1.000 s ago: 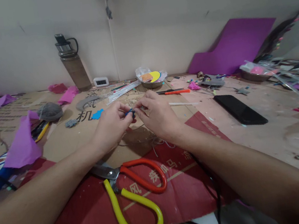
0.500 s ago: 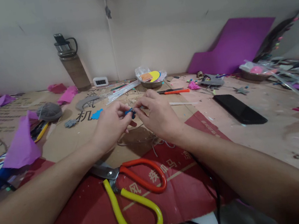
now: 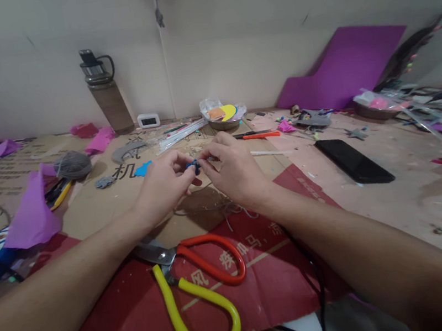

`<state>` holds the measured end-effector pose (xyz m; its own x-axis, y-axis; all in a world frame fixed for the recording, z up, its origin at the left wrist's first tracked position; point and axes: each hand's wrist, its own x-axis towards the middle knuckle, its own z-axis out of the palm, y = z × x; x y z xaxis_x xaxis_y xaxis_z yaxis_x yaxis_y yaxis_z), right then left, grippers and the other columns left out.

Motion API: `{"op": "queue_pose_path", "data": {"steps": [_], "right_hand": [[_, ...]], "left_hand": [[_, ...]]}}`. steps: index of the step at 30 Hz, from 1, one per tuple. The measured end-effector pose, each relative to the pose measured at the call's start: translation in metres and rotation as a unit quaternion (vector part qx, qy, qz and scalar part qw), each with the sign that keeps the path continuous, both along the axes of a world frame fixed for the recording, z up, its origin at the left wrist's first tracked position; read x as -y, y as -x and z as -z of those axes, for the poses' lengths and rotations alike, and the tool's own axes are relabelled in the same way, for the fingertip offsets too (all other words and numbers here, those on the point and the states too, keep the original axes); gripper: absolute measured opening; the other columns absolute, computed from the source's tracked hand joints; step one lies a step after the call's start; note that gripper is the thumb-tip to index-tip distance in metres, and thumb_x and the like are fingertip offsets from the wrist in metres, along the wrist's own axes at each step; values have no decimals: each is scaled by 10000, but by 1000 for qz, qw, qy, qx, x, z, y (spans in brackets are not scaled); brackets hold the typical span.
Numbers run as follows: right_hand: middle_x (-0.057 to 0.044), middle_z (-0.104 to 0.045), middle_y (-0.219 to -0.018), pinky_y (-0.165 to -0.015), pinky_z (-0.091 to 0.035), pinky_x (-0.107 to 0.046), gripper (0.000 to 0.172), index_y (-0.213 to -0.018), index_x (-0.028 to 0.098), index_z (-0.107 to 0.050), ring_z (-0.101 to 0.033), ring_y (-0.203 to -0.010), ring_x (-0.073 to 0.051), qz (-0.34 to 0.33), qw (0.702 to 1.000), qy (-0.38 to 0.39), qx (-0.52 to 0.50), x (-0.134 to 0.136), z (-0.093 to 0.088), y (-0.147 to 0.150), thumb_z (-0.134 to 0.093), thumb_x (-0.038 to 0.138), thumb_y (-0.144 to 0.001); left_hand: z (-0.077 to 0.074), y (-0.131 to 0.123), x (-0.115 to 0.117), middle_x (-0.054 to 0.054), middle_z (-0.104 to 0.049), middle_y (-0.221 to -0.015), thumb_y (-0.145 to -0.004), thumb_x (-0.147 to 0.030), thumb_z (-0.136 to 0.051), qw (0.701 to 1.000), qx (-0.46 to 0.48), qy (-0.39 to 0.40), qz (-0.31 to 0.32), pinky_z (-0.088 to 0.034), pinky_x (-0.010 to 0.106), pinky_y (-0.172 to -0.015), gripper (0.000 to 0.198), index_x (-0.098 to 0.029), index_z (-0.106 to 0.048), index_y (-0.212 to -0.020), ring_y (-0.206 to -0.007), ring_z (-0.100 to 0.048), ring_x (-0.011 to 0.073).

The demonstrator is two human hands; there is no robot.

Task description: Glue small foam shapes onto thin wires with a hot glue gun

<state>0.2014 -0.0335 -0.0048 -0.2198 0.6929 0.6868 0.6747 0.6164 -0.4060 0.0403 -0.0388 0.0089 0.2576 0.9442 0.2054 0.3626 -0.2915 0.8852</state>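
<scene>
Staying put, fingers [image 3: 182, 164] pinch blue piece [image 3: 194, 164].

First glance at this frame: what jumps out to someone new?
Dead centre, the left hand and right hand meet over the cardboard, both pinching a small blue piece between the fingertips. Nearer the camera, big scissors with one red and one yellow handle lie on the red print. At the back right a purple sheet leans on the wall, with a black phone flat on the table before it.
</scene>
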Motion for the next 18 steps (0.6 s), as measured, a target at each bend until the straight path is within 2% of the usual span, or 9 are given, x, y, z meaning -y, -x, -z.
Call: {"op": "queue_pose_path", "data": {"steps": [7, 18], "right_hand": [[-40, -534, -801, -691, -415, -297, 113, -760, 168, -643, -517, -759, -158, -1, 1000, 3, 7, 1, 1, 1, -587, 118, -845], [-46, -534, -830, -711, -406, -301, 157, -792, 172, -636, -511, -781, -163, -7, 1000, 17, 25, 5, 0, 1, -536, 189, -912]], "left_hand": [[-4, -1, 3, 27, -684, -733, -830, -237, -584, 999, -30, -5, -22, -464, 194, -465, 93, -149, -589, -860, -532, -612, 93], [-3, 1, 0, 9, -682, -686, -790, -209, -578, 999, -40, -15, -31, -433, 199, -463, 71, -156, -609, -826, -495, -572, 84]]}}
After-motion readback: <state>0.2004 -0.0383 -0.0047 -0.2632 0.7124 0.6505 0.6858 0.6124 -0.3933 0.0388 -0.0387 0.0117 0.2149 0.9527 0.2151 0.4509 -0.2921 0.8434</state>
